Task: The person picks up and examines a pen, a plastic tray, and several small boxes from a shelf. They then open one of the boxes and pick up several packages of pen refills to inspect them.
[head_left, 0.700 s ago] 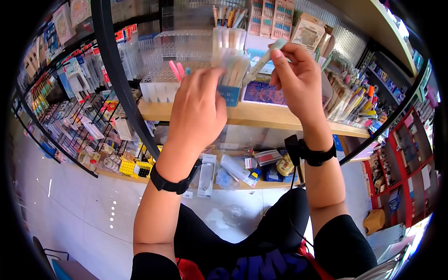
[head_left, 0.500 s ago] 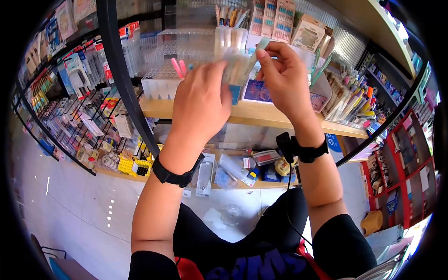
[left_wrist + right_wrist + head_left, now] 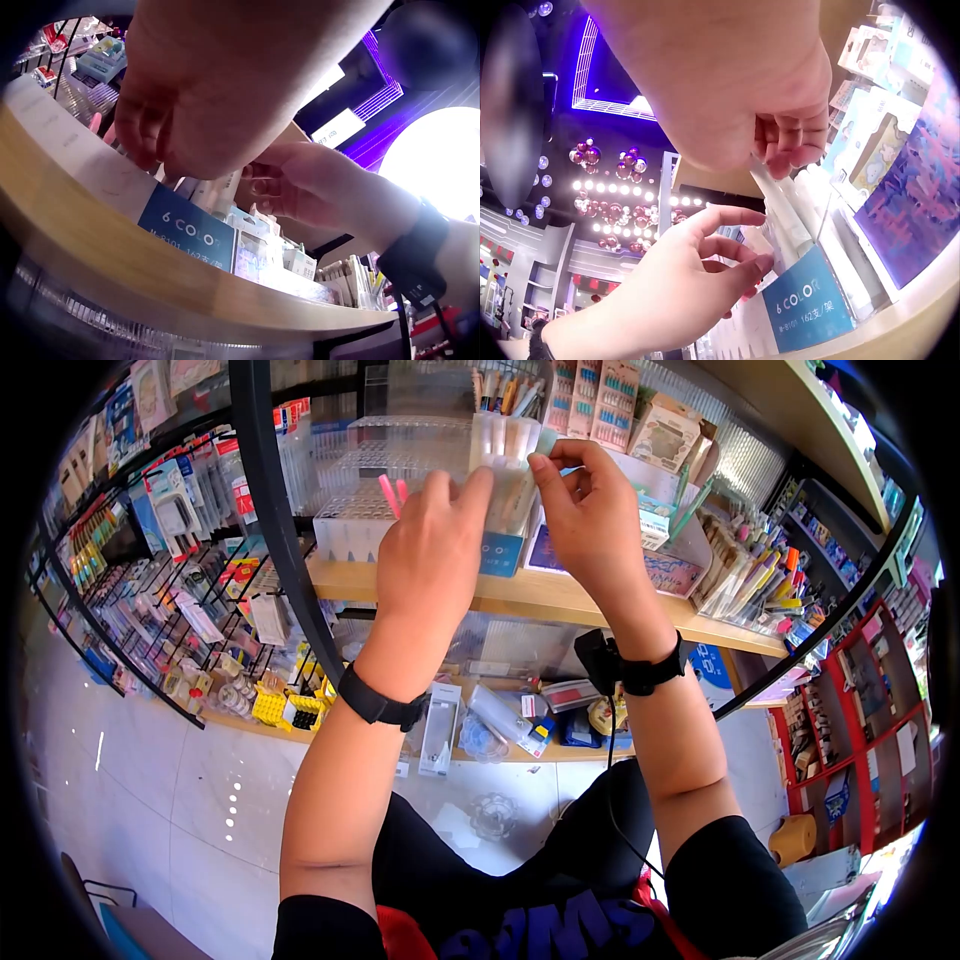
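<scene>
A pale pen is pinched at its upper end between the thumb and curled fingers of the right hand, its lower end being lowered among the other pens standing in a clear display holder on the wooden shelf. In the right wrist view the pen is seen slanting down from the fingertips into the holder, whose front carries a blue label printed "6 COLOR". The left hand is raised just beside the holder, its fingers bent and laid against the holder and the pens inside it; whether they are clamped round anything cannot be told from the head view, and in the right wrist view the left hand is shown with fingers loosely curved and slightly apart, the tips touching the holder's side. The two hands are held close together above the shelf. To the left of the holder a clear rack with pink pens is seen, and to the right a purple-patterned box is set. A black band is worn on the left wrist and another on the right.
</scene>
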### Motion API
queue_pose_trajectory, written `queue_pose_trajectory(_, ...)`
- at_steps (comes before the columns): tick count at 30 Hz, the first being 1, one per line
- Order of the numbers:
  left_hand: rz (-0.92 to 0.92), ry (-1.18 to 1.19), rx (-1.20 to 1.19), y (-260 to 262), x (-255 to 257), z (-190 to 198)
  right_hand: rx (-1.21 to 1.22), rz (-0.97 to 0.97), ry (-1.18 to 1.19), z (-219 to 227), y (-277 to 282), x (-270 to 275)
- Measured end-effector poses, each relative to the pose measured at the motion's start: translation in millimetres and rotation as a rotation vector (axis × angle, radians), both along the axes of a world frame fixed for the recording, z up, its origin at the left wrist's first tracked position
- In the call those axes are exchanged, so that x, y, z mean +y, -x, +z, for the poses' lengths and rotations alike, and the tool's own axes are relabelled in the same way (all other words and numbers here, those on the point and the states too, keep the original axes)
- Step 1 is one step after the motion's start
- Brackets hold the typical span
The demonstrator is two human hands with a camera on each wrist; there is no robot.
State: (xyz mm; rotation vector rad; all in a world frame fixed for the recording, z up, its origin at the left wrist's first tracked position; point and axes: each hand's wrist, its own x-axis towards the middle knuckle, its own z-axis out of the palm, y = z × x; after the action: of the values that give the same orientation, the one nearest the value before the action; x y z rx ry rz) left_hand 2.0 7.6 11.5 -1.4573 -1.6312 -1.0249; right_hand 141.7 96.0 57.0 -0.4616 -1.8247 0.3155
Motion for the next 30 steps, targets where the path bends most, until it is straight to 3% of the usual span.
queue_pose_trajectory(4, -0.003, -0.014, 0.001, 1, 9, -1, -0.033, -0.030, 0.075, 7, -2, 0)
queue_pose_trajectory(12, -0.052, -0.036, 0.026, -7, 12, 2, -0.076, -0.148, -0.117, 11, 4, 15)
queue_pose_trajectory(19, 0.045, 0.056, 0.045, -6, 11, 10, -0.210, -0.226, -0.134, 18, 4, 8)
queue_pose_trajectory(21, 0.050, 0.054, 0.044, -4, 11, 10, -0.476, -0.331, -0.084, 23, -1, -3)
queue_pose_trajectory(22, 0.037, 0.043, 0.020, -3, 11, 10, -0.475, -0.333, -0.080, 21, 0, -2)
queue_pose_trajectory(24, 0.022, 0.037, -0.003, -3, 10, 9, -0.610, -0.479, -0.236, 16, 0, 3)
queue_pose_trajectory(28, -0.019, 0.090, -0.041, -5, 7, 13, -0.641, -0.498, -0.306, 10, -8, 4)
queue_pose_trajectory(30, -0.012, 0.117, -0.050, -4, 5, 14, -0.511, -0.426, -0.259, 10, -18, -1)
